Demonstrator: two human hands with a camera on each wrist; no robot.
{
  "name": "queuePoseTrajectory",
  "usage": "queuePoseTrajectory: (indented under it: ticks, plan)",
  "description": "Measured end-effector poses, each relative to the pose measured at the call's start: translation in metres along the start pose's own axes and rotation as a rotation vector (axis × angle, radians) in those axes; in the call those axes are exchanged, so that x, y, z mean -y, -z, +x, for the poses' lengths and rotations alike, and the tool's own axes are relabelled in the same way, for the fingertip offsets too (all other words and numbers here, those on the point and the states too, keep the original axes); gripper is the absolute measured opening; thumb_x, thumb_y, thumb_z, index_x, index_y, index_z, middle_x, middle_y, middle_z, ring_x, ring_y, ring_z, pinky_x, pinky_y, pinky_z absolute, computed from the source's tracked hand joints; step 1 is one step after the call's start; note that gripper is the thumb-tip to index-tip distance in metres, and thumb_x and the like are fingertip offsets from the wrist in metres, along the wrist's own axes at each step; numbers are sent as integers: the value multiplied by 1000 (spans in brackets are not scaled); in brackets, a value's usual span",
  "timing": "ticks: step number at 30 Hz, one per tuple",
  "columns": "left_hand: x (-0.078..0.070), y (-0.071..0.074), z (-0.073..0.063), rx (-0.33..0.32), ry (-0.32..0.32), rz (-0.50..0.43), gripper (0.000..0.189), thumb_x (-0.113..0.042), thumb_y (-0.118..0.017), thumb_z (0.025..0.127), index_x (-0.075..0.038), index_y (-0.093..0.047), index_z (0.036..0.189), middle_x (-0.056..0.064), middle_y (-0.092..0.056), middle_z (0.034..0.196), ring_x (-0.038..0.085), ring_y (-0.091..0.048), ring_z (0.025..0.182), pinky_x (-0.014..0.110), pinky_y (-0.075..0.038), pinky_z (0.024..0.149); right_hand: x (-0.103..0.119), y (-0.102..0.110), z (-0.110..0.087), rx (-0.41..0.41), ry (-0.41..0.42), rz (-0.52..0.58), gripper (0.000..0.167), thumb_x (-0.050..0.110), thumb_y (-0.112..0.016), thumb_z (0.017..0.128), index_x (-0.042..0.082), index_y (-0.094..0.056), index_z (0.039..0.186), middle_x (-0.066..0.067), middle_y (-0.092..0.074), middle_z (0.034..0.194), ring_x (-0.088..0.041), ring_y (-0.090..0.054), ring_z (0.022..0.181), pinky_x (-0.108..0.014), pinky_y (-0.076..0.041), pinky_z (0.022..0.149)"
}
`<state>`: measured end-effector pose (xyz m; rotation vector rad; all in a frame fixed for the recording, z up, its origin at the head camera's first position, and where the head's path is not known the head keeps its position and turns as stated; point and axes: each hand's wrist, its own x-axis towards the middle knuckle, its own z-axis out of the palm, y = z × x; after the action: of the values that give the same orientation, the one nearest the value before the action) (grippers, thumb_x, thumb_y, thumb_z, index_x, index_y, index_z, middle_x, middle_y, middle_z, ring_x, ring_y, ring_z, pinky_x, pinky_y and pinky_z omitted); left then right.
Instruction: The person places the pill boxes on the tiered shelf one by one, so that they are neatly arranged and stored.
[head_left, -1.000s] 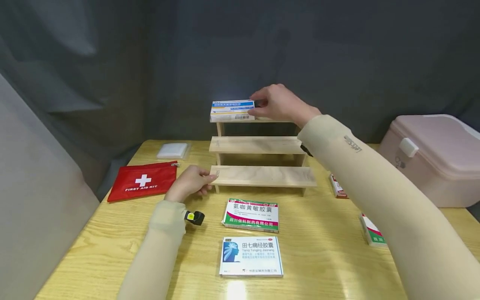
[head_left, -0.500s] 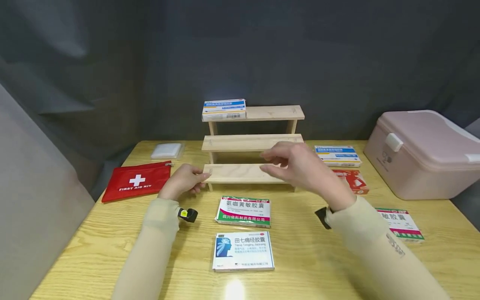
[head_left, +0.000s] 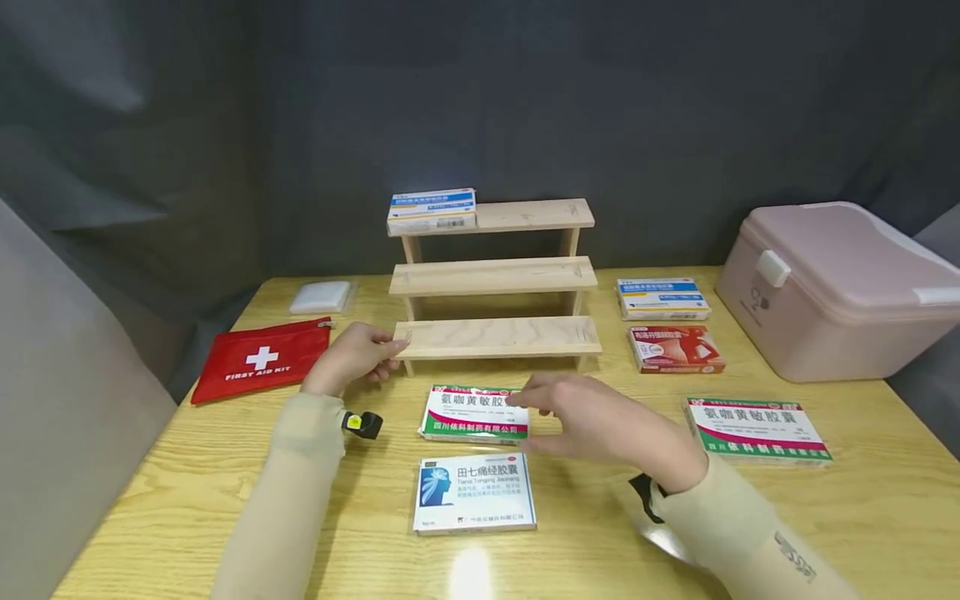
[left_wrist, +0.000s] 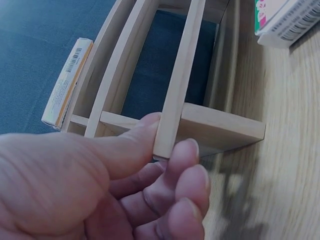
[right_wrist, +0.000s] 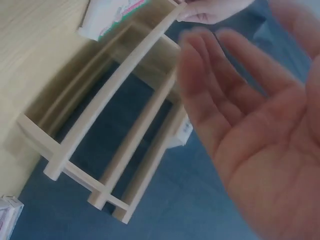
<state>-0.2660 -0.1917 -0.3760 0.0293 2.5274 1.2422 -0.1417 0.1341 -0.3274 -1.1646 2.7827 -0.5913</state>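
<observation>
A three-step wooden display rack (head_left: 495,337) stands at mid-table. My left hand (head_left: 356,354) pinches the left end of its lowest board (left_wrist: 175,110) between thumb and fingers, as the left wrist view shows. On the top step, at the left, lies a blue-and-white medicine box (head_left: 431,212). My right hand (head_left: 600,421) holds nothing; its fingers are spread, with the fingertips at the right edge of a green, white and magenta capsule box (head_left: 472,417). Directly below that, a white capsule box with a blue head picture (head_left: 474,493) lies flat on the table.
At the right lie another blue-and-white box (head_left: 663,300), a red medicine box (head_left: 677,349) and a second green-and-white capsule box (head_left: 757,429). A pink lidded case (head_left: 840,292) stands behind them. To the left are a red first aid pouch (head_left: 262,358) and a white packet (head_left: 321,297).
My right hand has let go of the blue-and-white box on the top step and come down toward the capsule boxes. My left hand keeps its hold on the lowest board.
</observation>
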Motion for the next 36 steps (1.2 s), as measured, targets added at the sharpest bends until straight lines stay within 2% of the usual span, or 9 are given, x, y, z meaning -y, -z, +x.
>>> queuePoseTrajectory:
  ticks: [3, 6, 9, 14, 19, 23, 30, 36]
  plan:
    - [0, 1, 0, 6, 11, -7, 31, -30, -66, 97, -2, -69, 108, 19, -68, 94, 25, -63, 69, 35, -54, 67, 4, -10, -2, 119, -33, 13, 53, 31, -79, 86, 4, -64, 130, -9, -61, 124, -24, -61, 110, -41, -50, 94]
    - [-1, 2, 0, 14, 15, -6, 30, -30, -66, 97, -2, -68, 108, 21, -68, 95, 25, -63, 69, 35, -54, 68, 8, -19, -3, 174, -46, -2, 61, 35, -80, 84, 3, -62, 132, -7, -59, 125, -21, -58, 111, -40, -48, 97]
    - [-4, 1, 2, 17, 12, 0, 30, -29, -66, 97, -2, -68, 109, 21, -68, 95, 24, -63, 69, 33, -54, 66, 13, -23, -4, 189, -46, -29, 69, 40, -82, 80, 2, -60, 134, -3, -58, 118, -16, -56, 103, -37, -48, 93]
    - [-5, 2, 4, 14, -4, 13, 31, -28, -64, 99, 0, -67, 112, 18, -68, 91, 23, -63, 69, 30, -52, 63, 21, -27, -5, 217, -73, -51, 78, 46, -82, 77, 0, -57, 135, -5, -57, 119, -17, -56, 106, -37, -47, 97]
    - [-4, 1, 1, 17, -16, 21, 30, -27, -62, 100, 0, -67, 110, 16, -67, 90, 22, -63, 69, 30, -53, 65, 29, -32, -7, 280, -132, -51, 88, 49, -82, 75, 0, -51, 141, -11, -52, 134, -24, -51, 121, -40, -41, 105]
    - [-3, 1, 0, 23, -20, 3, 31, -28, -63, 99, 1, -67, 111, 17, -67, 91, 22, -62, 68, 31, -53, 66, 33, -36, -7, 309, -161, -59, 94, 47, -86, 71, 1, -48, 144, -11, -49, 140, -25, -49, 124, -40, -39, 107]
    - [1, 2, 4, 28, -9, -4, 35, -29, -64, 98, 1, -65, 117, 13, -67, 89, 21, -62, 68, 29, -53, 65, 36, -41, -6, 321, -154, -114, 90, 39, -91, 67, 1, -53, 139, -9, -54, 131, -23, -54, 116, -38, -42, 104]
    - [0, 1, 4, 31, 11, -3, 33, -29, -65, 98, -1, -65, 116, 17, -67, 92, 21, -62, 68, 28, -52, 63, 36, -45, -6, 314, -154, -116, 84, 34, -91, 68, 0, -55, 135, -8, -56, 122, -20, -57, 109, -36, -45, 101]
